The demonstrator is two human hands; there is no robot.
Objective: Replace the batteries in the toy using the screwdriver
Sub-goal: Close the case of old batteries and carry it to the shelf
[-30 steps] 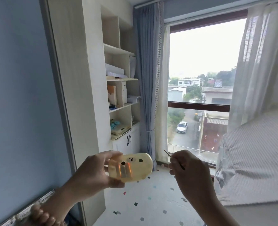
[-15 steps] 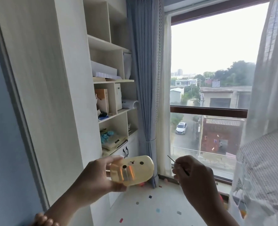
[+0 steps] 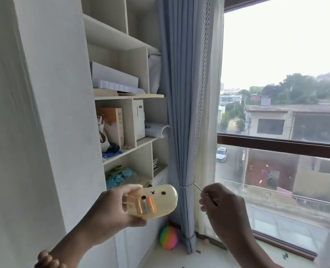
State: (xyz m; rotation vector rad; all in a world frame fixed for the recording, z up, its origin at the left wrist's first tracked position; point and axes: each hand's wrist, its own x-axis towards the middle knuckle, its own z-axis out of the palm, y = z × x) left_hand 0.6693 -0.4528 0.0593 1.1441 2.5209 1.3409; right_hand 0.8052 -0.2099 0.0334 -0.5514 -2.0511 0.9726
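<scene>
While held up in front of the shelving, toy (image 3: pixel 154 202): yellow translucent capsule, face dots and small mouth on top side, lying roughly level, orange-lit strips visible inside.
Left hand (image 3: pixel 110 211): grasping toy's left end, thumb under, fingers over top.
Right hand (image 3: pixel 223 207): pinched closed around screwdriver, well apart from toy.
Screwdriver (image 3: pixel 200 189): thin metal shaft, tip pointing up-left toward toy, not touching it.
Background: shelf unit (image 3: pixel 121 97) with boxes, blue curtain (image 3: pixel 181 93), window (image 3: pixel 280 140), rainbow ball (image 3: pixel 169 237) on floor below toy.
</scene>
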